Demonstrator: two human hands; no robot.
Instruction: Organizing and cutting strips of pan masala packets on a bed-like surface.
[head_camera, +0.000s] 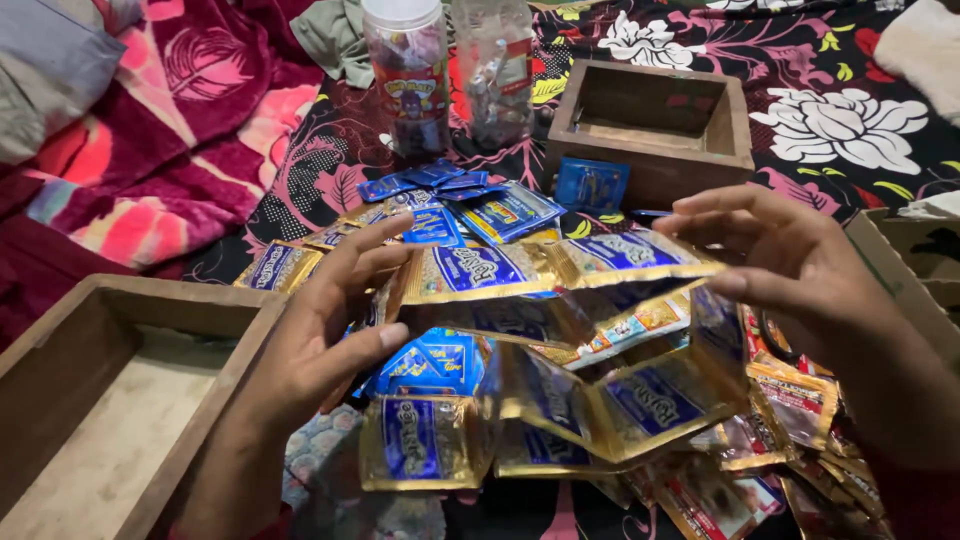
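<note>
Light: dim indoor scene, lit mostly from the front, strongest at centre.
Glare: bright sheen on the gold sachet strip (560, 270) and on the clear jars (450, 70) at 12 o'clock.
Shadows: deep inside the wooden box (90, 400) at 8 o'clock; corners fall dark.
Focus: hands slightly soft; edges smeared, colours oversaturated.

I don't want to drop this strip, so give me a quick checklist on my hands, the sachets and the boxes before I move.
1. Left hand grips the strip of gold-and-blue sachets at its left end: ok.
2. Right hand pinches the right end: ok.
3. Strip held level between the hands: ok, though more joined sachets hang folded beneath.
4. Near box at left open and bare inside: ok.
5. Far box open: ok; its contents, cannot tell.
6. Loose blue sachets lie scattered on the cloth beyond the strip: not ok if you want them sorted.
</note>
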